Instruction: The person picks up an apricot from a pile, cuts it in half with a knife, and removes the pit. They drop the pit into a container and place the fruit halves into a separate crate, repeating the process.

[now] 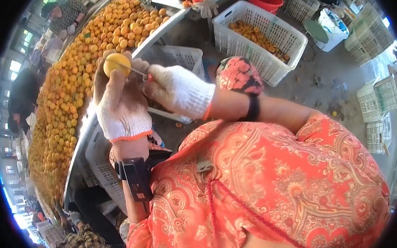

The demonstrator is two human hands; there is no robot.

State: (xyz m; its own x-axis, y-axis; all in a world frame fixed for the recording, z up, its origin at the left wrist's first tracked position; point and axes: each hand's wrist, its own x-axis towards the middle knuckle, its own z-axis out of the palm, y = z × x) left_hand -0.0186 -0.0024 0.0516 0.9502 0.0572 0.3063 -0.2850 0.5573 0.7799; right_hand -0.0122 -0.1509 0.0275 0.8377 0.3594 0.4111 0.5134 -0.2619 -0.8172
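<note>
A yellow-orange apricot (pixel 116 64) sits in the gloved fingers of my left hand (pixel 118 99), which are wrapped round its underside and sides. My right hand (pixel 178 87), also in a white knit glove with a browned finger area, grips a small thin-bladed knife (pixel 136 71) with a bit of red near the fingers. Its narrow metal blade reaches left and lies across the upper face of the apricot. Both hands are close together above the near edge of the fruit table.
A long heap of apricots (pixel 67 95) covers the metal-edged table (pixel 158 34). A white crate (pixel 266 39) of cut fruit stands on the floor, with a red basin (pixel 265 0) behind it. Below my hands is another crate (pixel 181 57). Co-workers sit along the table's far side.
</note>
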